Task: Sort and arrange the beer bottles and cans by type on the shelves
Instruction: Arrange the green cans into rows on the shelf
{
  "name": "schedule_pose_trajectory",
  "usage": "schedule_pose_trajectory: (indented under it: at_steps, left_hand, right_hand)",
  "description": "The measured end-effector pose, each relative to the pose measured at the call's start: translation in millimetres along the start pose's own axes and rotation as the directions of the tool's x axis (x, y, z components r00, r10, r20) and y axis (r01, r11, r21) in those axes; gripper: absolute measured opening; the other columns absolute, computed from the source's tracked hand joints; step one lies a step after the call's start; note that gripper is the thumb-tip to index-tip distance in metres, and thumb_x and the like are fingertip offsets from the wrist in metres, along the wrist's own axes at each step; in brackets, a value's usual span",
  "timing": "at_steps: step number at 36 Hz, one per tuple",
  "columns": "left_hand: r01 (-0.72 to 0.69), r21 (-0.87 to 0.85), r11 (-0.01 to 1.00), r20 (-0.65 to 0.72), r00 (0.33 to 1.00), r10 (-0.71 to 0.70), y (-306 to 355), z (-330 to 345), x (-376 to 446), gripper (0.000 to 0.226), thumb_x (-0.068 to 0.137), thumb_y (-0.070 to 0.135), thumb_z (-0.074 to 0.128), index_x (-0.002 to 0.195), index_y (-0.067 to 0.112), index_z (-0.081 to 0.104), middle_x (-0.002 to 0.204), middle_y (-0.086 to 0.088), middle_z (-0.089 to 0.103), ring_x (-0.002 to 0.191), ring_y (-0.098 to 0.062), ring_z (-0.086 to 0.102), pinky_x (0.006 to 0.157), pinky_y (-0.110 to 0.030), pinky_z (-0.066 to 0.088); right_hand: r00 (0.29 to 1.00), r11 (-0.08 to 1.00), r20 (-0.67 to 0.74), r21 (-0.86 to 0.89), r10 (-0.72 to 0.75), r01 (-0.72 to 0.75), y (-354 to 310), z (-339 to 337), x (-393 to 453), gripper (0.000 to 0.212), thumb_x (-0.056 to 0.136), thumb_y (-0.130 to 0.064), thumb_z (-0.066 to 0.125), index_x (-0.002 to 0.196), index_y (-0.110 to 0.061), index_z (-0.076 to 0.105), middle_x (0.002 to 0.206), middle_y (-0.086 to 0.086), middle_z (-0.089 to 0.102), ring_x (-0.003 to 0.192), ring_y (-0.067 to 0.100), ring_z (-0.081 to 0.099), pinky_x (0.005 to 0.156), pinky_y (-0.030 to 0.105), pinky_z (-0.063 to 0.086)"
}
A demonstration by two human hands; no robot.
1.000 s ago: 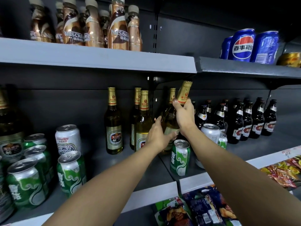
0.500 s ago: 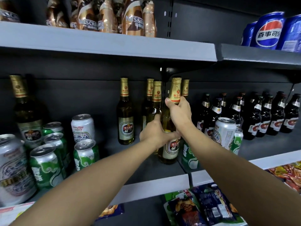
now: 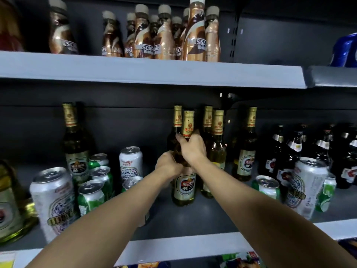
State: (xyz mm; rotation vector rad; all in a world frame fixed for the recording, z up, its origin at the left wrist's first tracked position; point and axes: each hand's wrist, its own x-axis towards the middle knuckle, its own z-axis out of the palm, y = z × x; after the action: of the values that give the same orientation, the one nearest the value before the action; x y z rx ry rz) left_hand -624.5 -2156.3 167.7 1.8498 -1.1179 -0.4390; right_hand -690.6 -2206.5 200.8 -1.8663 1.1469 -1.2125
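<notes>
Hands grip one gold-foiled bottle [image 3: 184, 182]: right hand [image 3: 193, 149] round its neck, left hand [image 3: 169, 166] round its shoulder. Likely steadying it upright beside matching bottles [image 3: 218, 151] on the shelf [image 3: 193, 219].

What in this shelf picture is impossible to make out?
All in the head view:
- Held bottle: its shoulder is hidden by the left hand and right hand.
- Blue can: cut off by the right edge.
- Dark bottles: labels too blurred to read.
- Snack packets: cut off by the bottom edge.

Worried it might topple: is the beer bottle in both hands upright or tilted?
Upright. The bottle stands base down on the shelf, neck vertical, gripped by left hand and right hand.
</notes>
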Motion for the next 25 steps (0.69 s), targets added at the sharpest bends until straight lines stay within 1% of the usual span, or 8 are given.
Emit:
schedule_pose_trajectory:
  at_steps: [4,9,14,18,20,22,23,25]
  left_hand:
    - [0.010,-0.034,0.999,0.041,0.999,-0.009,-2.9,-7.3,11.0,0.043,0.069,0.008,0.081,0.103,0.015,0.057,0.099,-0.005,0.065,0.091,-0.021,0.063,0.077,-0.031,0.054]
    - [-0.006,-0.091,0.996,0.090,0.996,0.014,-10.0,-10.0,17.9,0.052,0.072,0.004,0.077,0.119,0.010,0.056,0.110,-0.010,0.066,0.103,-0.025,0.063,0.091,-0.041,0.054]
    - [-0.028,-0.089,0.996,0.118,0.992,0.038,-12.3,-13.7,17.3,0.045,0.075,0.004,0.075,0.115,0.009,0.056,0.112,-0.013,0.066,0.105,-0.027,0.062,0.092,-0.045,0.053]
    - [-0.065,0.050,0.997,0.076,0.995,0.061,-7.1,-18.8,9.8,0.042,0.075,0.014,0.078,0.110,0.010,0.054,0.108,-0.006,0.063,0.103,-0.024,0.061,0.083,-0.034,0.052]
    - [-0.086,0.171,0.982,0.012,0.996,0.085,-3.6,-28.6,7.8,0.044,0.076,0.019,0.076,0.111,0.005,0.053,0.113,-0.010,0.062,0.105,-0.028,0.061,0.081,-0.034,0.051]
    - [-0.075,0.297,0.952,-0.069,0.993,0.100,2.8,-45.5,2.2,0.036,0.085,0.023,0.067,0.112,0.004,0.052,0.117,-0.014,0.060,0.107,-0.031,0.059,0.078,-0.032,0.047]
    - [-0.054,0.352,0.935,-0.119,0.988,0.102,5.7,-55.4,-1.0,0.031,0.089,0.025,0.061,0.112,0.004,0.054,0.118,-0.015,0.060,0.108,-0.032,0.059,0.076,-0.031,0.044]
    - [0.010,0.428,0.904,-0.244,0.964,0.106,7.1,-74.2,-2.9,0.029,0.094,0.025,0.052,0.112,0.003,0.058,0.119,-0.017,0.061,0.110,-0.033,0.058,0.077,-0.034,0.043]
  right_hand:
    - [1.000,0.998,0.001,-0.063,0.006,-0.006,-3.9,5.2,5.1,0.049,0.094,-0.043,0.056,0.125,-0.007,0.044,0.120,0.014,0.061,0.113,0.034,0.057,0.086,0.038,0.046]
    - [1.000,0.985,0.011,-0.174,-0.009,0.011,-3.3,7.7,9.5,0.053,0.093,-0.048,0.055,0.126,-0.009,0.042,0.123,0.012,0.059,0.115,0.033,0.056,0.084,0.038,0.046]
    - [0.998,0.969,0.035,-0.238,-0.050,0.057,0.1,11.3,12.0,0.055,0.091,-0.049,0.058,0.126,-0.009,0.044,0.121,0.012,0.060,0.113,0.032,0.057,0.081,0.035,0.045]
    - [0.994,0.974,-0.061,-0.212,-0.091,0.076,-0.3,16.6,2.7,0.055,0.091,-0.042,0.061,0.130,-0.008,0.043,0.126,0.013,0.057,0.119,0.033,0.052,0.089,0.038,0.045]
    - [0.916,0.948,-0.289,-0.233,-0.279,0.215,-5.1,18.5,-10.8,0.048,0.091,-0.032,0.059,0.130,-0.006,0.047,0.128,0.014,0.055,0.122,0.034,0.047,0.096,0.042,0.038]
    - [0.724,0.847,-0.440,-0.266,-0.531,0.460,-13.8,22.6,-27.7,0.033,0.087,-0.026,0.052,0.113,-0.005,0.056,0.111,0.014,0.060,0.107,0.031,0.051,0.088,0.039,0.033]
    - [0.668,0.795,-0.441,-0.239,-0.600,0.557,-17.2,26.4,-37.1,0.029,0.084,-0.025,0.049,0.106,-0.008,0.057,0.103,0.011,0.061,0.100,0.027,0.051,0.083,0.037,0.033]
    - [0.683,0.736,-0.305,-0.104,-0.664,0.669,-18.1,36.7,-55.4,0.027,0.082,-0.025,0.045,0.101,-0.010,0.058,0.098,0.005,0.060,0.092,0.023,0.053,0.079,0.037,0.040]
